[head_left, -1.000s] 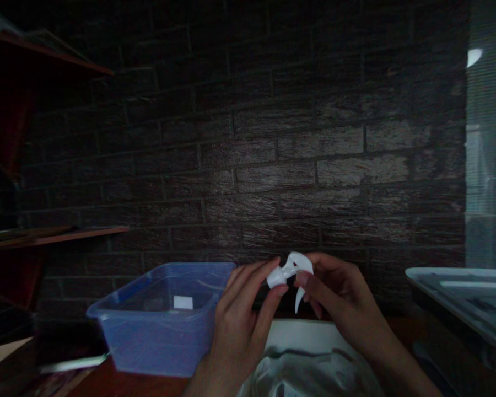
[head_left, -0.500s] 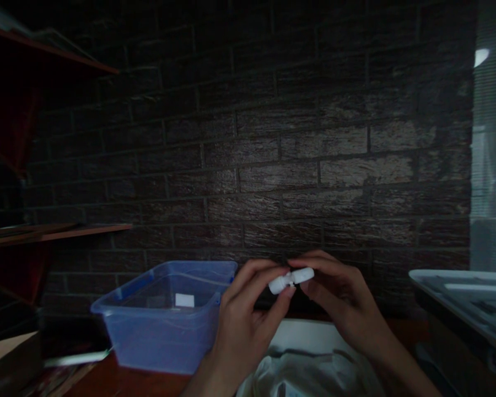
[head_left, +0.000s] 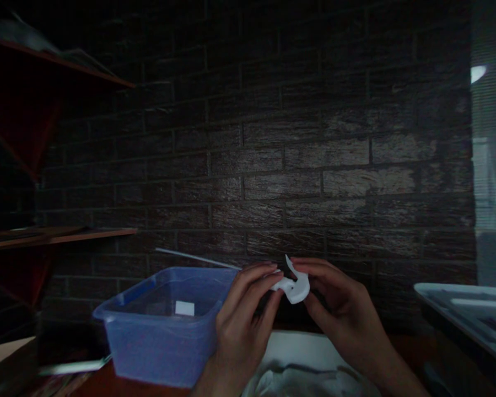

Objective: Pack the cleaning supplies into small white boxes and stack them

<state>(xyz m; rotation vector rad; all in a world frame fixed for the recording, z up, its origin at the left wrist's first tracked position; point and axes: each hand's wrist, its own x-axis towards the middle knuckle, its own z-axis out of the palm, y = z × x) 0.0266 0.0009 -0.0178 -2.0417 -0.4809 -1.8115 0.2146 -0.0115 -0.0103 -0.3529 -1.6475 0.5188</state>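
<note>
A small white plastic piece with a curved, hook-like end point(head_left: 300, 288) is held between my two hands in front of the brick wall. My left hand point(head_left: 248, 314) pinches its narrower left part between thumb and fingers. On the other side, my right hand point(head_left: 341, 303) grips the curved end, whose pointed tip sticks up by the index finger. A thin pale rod point(head_left: 196, 258) reaches out leftward from behind my left hand, above the blue bin; whether it joins the white piece is hidden by the fingers.
A translucent blue plastic bin point(head_left: 161, 344) stands left of my hands on a reddish-brown surface point(head_left: 95, 380). Below my hands lies a crumpled pale plastic bag point(head_left: 306, 380) by a white edge. A lidded container point(head_left: 471, 314) is at right; wooden shelves point(head_left: 95, 236) jut out at left.
The white piece has turned in my hands, so its hooked end and upright tip now show. The thin rod has swung up into view above the bin. The view has shifted slightly.
</note>
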